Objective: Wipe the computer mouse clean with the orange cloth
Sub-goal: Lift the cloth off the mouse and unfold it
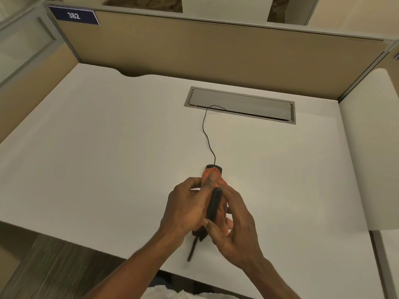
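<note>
Two bare hands meet above the near middle of the white table point(108, 147), with the computer mouse point(213, 203) and the orange cloth point(212, 176) held between them. The left hand point(185, 210) wraps the bundle from the left, its grip closed around the cloth and the mouse's side. The right hand point(235, 223) presses in from the right with its fingers point(228, 195) laid along the mouse; its grip is clamped on the mouse, thumb curled at the near end. The mouse shows as a dark, narrow body turned on edge, lifted off the table, and its far tip pokes out beyond the cloth. The cloth bunches over the far upper part of the mouse, under the left fingertips. A thin black cable point(207, 134) runs from the mouse's far end across the table and slips under the lid of a grey cable tray point(239, 104) set into the surface. A dark, blurred strap-like piece point(192, 249) hangs down from below the hands; what it is cannot be told. Tan partition walls point(216, 55) enclose the table, and a blue sign point(73, 15) reading 382 sits at the top left corner.
</note>
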A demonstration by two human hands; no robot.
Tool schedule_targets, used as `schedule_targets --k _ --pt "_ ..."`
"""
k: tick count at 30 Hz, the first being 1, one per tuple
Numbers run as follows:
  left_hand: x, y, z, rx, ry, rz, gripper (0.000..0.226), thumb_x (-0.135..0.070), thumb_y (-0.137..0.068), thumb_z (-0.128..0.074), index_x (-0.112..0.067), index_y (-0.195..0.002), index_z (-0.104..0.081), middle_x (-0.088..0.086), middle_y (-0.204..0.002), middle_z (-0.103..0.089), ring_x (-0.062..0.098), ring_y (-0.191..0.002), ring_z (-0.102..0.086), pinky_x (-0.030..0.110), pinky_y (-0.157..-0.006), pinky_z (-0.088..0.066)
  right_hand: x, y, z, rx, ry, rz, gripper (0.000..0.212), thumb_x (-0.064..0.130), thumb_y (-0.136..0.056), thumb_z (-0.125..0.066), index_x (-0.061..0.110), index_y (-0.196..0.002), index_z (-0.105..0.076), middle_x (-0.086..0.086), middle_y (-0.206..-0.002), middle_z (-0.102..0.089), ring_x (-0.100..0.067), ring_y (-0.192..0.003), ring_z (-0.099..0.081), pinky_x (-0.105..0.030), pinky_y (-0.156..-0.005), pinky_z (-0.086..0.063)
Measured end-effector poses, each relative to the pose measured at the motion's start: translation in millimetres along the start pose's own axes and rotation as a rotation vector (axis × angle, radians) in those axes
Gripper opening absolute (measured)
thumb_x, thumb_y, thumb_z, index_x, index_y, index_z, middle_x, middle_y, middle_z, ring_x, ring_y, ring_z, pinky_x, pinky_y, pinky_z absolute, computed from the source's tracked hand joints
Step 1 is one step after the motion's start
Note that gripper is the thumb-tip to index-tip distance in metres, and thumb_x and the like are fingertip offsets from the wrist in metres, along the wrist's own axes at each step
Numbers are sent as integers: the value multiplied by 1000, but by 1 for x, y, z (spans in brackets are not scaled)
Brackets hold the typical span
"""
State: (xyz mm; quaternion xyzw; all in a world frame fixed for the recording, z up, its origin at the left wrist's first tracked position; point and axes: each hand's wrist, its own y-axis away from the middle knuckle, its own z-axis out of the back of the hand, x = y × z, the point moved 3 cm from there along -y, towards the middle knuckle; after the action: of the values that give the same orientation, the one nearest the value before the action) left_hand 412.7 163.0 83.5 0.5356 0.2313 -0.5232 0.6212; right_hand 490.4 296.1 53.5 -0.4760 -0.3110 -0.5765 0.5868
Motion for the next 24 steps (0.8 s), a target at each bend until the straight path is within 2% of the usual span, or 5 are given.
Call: schedule_targets --k 7,13,16,19,24 --pt "2 16 10 -58 -119 -61 53 -71 -75 -75 -44 -119 -66 -31 -104 -69 -9 -87 -65 2 -67 -43 4 -4 7 -21 -89 53 55 14 -91 -62 8 -146 -58 -3 -148 -61 -24 -132 -64 -45 -93 -63" --pt "6 8 26 -176 -52 -75 21 -44 -97 -67 -32 -113 -74 -16 -103 -77 11 -96 -73 23 -88 -58 12 -27 5 -267 -99 -37 39 34 -91 -75 15 -125 -75 8 -118 -78 -20 -104 -75 -29 -69 -63" --pt "7 -3 41 -155 137 -59 18 -32 -104 -61 -29 -94 -76 -11 -81 -76 11 -79 -74 29 -76 -62 18 -42 -2 -331 -84 -73 22 26 -90 -83 28 -111 -76 13 -106 -79 -16 -92 -76 -21 -63 -59" --pt "14 -20 61 -192 346 22 22 -20 -103 -55 -11 -100 -76 14 -92 -75 31 -88 -72 52 -87 -61 26 -64 -9 -380 -74 -89 22 17 -90 -83 32 -104 -74 11 -103 -79 -17 -86 -76 -21 -61 -57" --pt "10 -47 108 -188 761 113 34 -40 -103 -56 -17 -100 -79 10 -102 -81 31 -101 -77 42 -85 -60 55 -112 -25 -419 -74 -55 24 16 -90 -84 33 -101 -73 12 -96 -77 -14 -80 -75 -15 -60 -55"
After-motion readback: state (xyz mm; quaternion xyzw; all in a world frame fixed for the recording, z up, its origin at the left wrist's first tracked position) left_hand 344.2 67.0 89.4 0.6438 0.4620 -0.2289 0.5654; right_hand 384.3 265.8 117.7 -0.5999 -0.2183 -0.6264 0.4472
